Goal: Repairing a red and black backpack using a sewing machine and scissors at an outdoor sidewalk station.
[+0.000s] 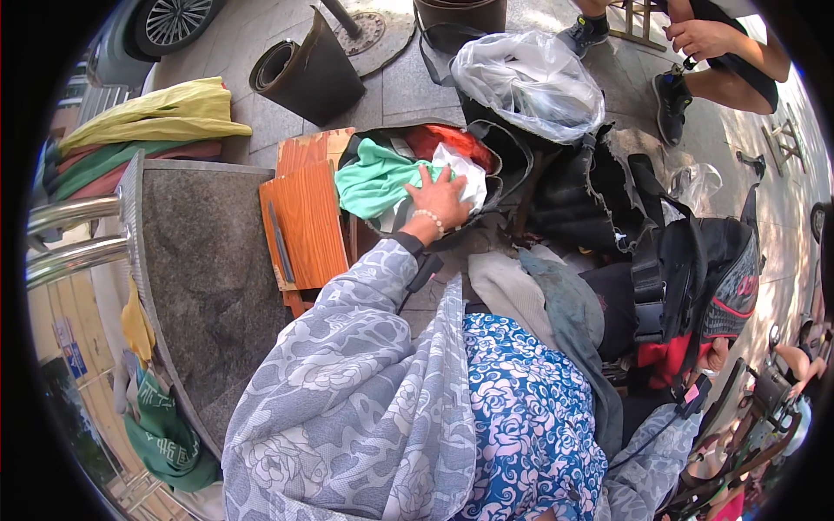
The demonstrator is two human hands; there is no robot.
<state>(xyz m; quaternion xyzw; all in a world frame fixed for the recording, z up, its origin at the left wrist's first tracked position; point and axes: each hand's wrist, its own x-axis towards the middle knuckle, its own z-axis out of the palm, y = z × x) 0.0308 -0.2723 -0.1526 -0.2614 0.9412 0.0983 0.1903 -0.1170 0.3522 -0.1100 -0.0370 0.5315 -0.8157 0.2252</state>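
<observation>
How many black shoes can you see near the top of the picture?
2. One black shoe is by the upper right edge of the see-through plastic bag; the other black shoe is farther right, on the paving. More may be hidden.

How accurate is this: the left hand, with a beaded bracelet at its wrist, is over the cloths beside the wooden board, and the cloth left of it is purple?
One slip: the cloth left of the left hand is mint green, not purple, as the head view shows. The rest stands.
</observation>
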